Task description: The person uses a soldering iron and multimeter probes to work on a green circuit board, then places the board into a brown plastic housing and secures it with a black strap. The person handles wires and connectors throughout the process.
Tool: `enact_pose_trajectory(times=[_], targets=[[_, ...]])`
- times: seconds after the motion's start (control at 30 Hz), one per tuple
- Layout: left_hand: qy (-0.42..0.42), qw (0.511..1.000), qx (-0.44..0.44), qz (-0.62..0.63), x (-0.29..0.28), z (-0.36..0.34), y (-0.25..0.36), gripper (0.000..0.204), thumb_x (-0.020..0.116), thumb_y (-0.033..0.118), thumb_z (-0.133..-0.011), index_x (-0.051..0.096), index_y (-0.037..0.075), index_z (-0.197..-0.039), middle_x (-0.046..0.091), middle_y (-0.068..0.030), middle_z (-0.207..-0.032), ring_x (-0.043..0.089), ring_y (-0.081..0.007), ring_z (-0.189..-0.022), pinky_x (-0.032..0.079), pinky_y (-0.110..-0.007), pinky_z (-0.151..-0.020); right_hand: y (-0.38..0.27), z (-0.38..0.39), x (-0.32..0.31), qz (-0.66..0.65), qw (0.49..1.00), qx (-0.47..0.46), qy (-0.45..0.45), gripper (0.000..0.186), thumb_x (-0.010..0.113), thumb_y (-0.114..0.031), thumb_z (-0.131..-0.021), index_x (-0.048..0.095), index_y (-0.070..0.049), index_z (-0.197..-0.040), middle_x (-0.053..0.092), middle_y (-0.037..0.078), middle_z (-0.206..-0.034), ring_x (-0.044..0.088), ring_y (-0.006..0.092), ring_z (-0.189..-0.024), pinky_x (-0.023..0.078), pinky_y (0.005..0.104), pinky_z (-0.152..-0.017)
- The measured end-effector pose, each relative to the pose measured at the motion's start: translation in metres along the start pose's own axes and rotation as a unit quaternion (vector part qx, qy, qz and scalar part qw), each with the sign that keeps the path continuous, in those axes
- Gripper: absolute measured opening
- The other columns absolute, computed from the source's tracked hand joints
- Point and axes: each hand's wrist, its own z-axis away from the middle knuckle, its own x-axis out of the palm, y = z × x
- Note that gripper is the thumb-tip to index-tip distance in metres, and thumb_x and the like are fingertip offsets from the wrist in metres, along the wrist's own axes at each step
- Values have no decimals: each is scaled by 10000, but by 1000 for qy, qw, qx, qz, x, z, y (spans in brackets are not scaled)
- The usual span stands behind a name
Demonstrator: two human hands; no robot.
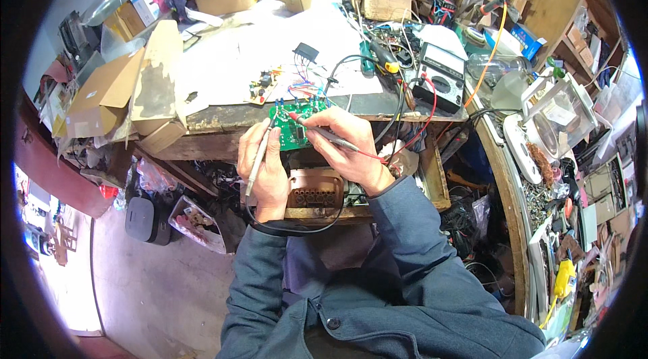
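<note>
A green circuit board (288, 140) is at the front edge of the workbench, between my hands, with blue and red wires running from its far side. My left hand (272, 175) is closed around a grey test probe (257, 164) with a black lead, its tip at the board's left part. My right hand (356, 135) pinches a second test probe (342, 142) with a red lead, and its red end reaches over the middle of the board. Whether either tip touches metal is too small to tell. Right of the board stands an analog multimeter (442, 72).
Beyond the board lie a small board with yellow parts (262, 87) and a black module (306, 52). A screwdriver (366, 58) and tangled wires sit near the meter. Under my hands, an open drawer (358, 214) holds a brown block with round holes (315, 188). Cardboard boxes (101, 95) crowd the left.
</note>
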Motion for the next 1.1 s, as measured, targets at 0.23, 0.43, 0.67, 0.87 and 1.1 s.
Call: enact_pose_trajectory(times=[0.23,0.43,0.67,0.87,1.1], targets=[[0,1000,5,-7,0,1,-1,228,722,119,-1012,718,-32,-1182,723,-140,-1200,689,-239,-1080,542,-360,-965,-5,-4,-1,39,995,-68,58,205,756,-9,-921,718,-7,-1123,718,165,-1049,731,293,-901,584,359,-801],[20,994,96,-47,-4,-2,8,206,657,73,-1039,699,-22,-1216,704,-155,-1283,660,-284,-1200,505,-393,-1060,-4,-6,-6,96,982,-89,139,288,716,64,-930,718,-34,-1201,692,177,-1083,705,305,-954,569,353,-856],[-84,961,233,-126,-30,-20,48,239,691,65,-996,685,34,-1233,702,-99,-986,666,-271,-931,515,-403,-873,-7,-1,-9,85,979,-141,118,344,794,-40,-861,725,-37,-1198,701,172,-1068,705,317,-931,576,380,-809],[-306,843,335,-287,-38,-43,80,321,661,128,-883,694,51,-1193,617,-63,-862,627,-254,-838,493,-387,-752,-19,4,-14,36,993,-110,22,382,850,-244,-847,749,-57,-1164,713,172,-1012,709,329,-932,588,400,-802],[-203,955,112,-188,-52,-25,68,295,792,122,-908,731,27,-1180,748,-148,-1072,721,-287,-970,567,-403,-864,-5,5,-28,-216,959,33,178,279,621,-280,-1074,716,-17,-1083,713,108,-944,653,174,-734,533,326,-656]])
